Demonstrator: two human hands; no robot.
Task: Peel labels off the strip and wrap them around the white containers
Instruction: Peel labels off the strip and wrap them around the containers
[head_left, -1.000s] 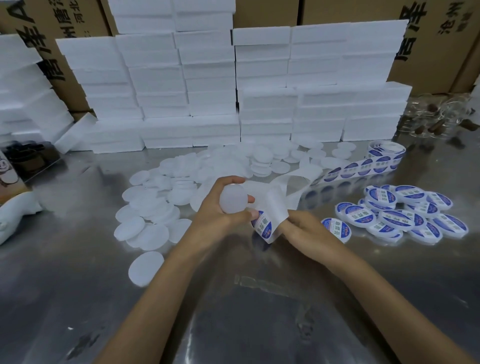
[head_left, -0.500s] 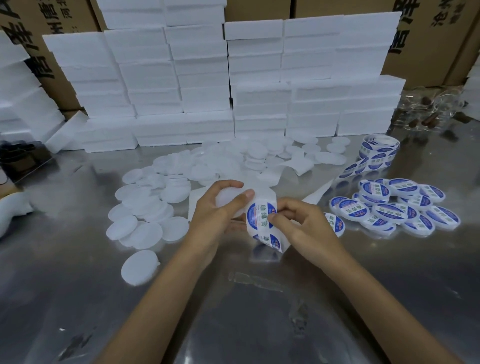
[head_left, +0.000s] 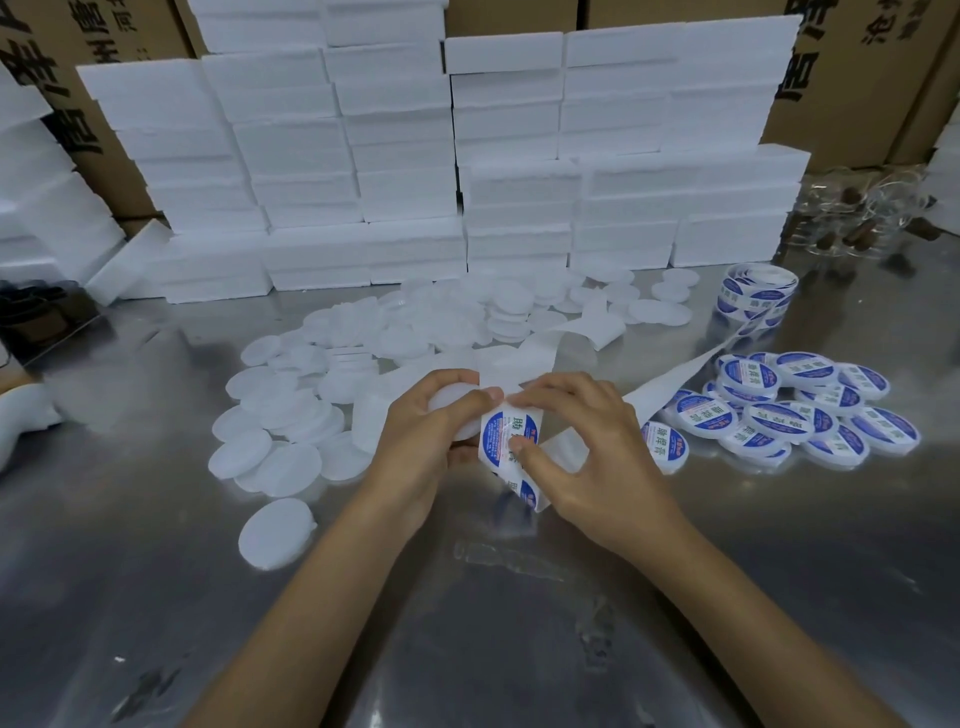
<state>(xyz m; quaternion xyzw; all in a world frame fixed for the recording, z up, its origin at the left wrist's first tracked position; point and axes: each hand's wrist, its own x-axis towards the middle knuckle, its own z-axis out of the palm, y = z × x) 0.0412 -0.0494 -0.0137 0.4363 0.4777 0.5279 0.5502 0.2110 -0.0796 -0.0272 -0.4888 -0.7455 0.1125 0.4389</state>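
At frame centre the left hand curls its grip round a white container, while the label, directly right of it and touching, is pinched on the strip by the right hand, the nearer one.

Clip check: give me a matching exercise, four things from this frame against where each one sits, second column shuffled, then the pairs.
1. label roll
2. labelled containers
3. foam blocks
4. blank container

A. stacked along the back of the table
B. gripped in the left hand
C. far right, near the foam
D. piled right of the right hand

Pairs: 1-C, 2-D, 3-A, 4-B
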